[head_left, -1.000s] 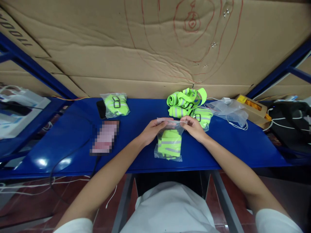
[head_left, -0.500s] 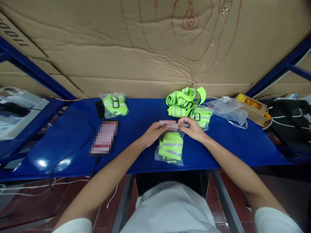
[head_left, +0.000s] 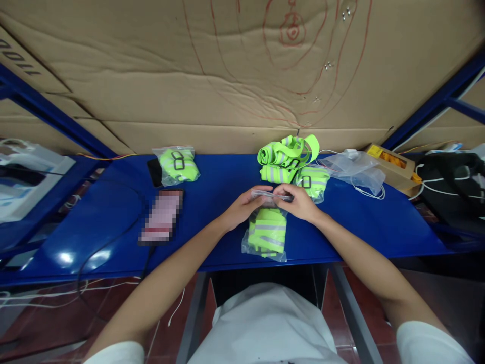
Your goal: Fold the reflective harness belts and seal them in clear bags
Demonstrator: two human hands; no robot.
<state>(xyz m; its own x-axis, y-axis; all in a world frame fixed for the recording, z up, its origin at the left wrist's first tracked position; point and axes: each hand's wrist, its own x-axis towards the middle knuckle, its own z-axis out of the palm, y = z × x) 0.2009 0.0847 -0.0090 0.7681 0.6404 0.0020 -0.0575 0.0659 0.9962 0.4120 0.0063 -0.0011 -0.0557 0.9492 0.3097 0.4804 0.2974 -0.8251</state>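
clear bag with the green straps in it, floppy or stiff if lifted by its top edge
Probably floppy: the clear bag looks crumpled below the top edge that the left hand and right hand pinch. Likely light, since it holds only folded green straps. Its glossy film may slide easily on the blue table.

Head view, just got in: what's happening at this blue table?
A person's left hand and right hand pinch the top edge of a clear plastic bag holding a folded neon-yellow reflective belt, which rests on the blue table. Behind it lies a loose pile of reflective belts. One bagged belt sits far left, beside a dark phone.
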